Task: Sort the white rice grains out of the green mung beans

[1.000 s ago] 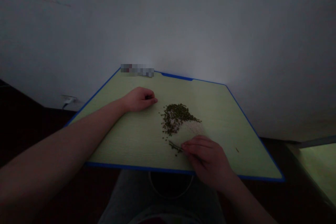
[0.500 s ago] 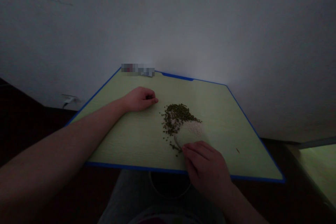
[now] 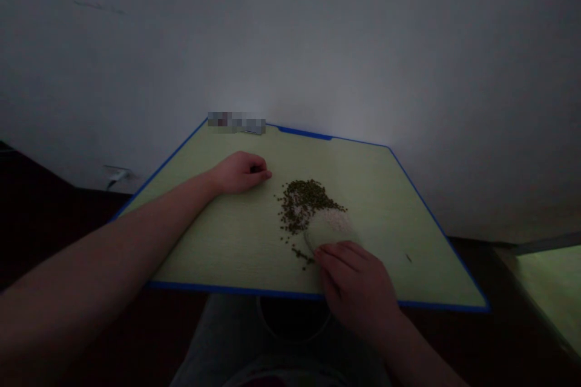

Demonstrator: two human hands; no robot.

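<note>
My left hand (image 3: 240, 173) rests loosely curled on the pale board, left of a heap of small dark green beans (image 3: 308, 193). Nothing shows between its fingers. White grains (image 3: 333, 219), looking like rice, lie against the near right side of the beans, and some are mixed in among them. My right hand (image 3: 356, 275) is at the near edge of the white grains, fingers bent and pressed together. A thin curved edge (image 3: 308, 243) runs from its fingertips beside the grains; what it belongs to is too dim to make out. Several stray beans (image 3: 302, 256) lie left of these fingertips.
The board (image 3: 218, 248) has a blue rim and stands against a grey wall (image 3: 290, 42). A blurred-out item (image 3: 236, 122) lies at its far left corner. A small dark sliver (image 3: 409, 258) is on the right. Below the near edge shows a dark round container (image 3: 294, 320).
The view has shifted very slightly. Both hands, the beans and the white grains stay nearly where they were.
</note>
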